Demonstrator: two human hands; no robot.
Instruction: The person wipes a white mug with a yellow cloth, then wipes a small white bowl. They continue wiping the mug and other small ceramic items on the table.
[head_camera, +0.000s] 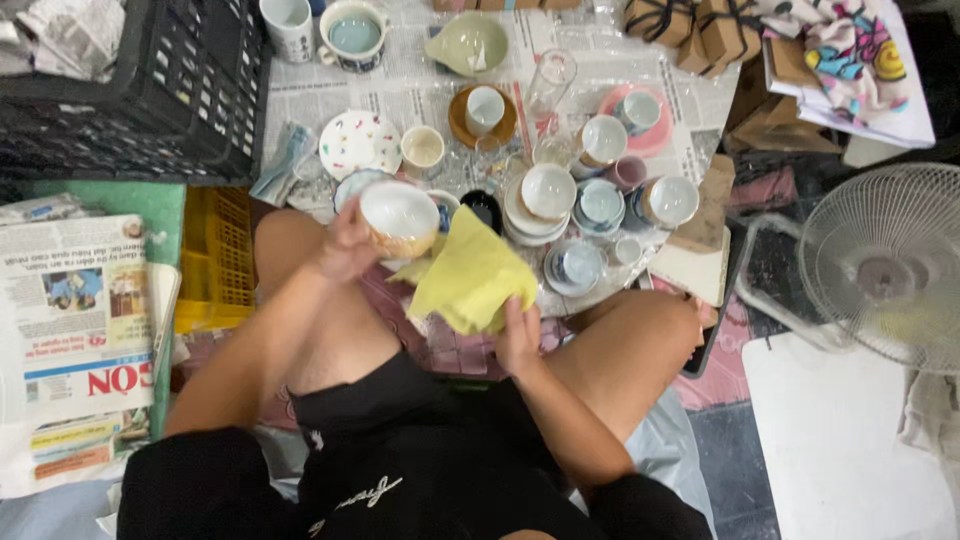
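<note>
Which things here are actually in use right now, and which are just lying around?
In use:
- bowl, held in the left hand
- yellow cloth, held in the right hand

Lying about:
- fan
- black crate
- newspapers
- brown boxes
- other cups and saucers on the newspaper-covered board

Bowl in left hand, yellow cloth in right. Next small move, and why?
Probably bring the cloth up into the bowl. The left hand holds the bowl by its side with the white inside facing up, and the right hand grips the cloth just beside it, not yet touching the inside.
</note>
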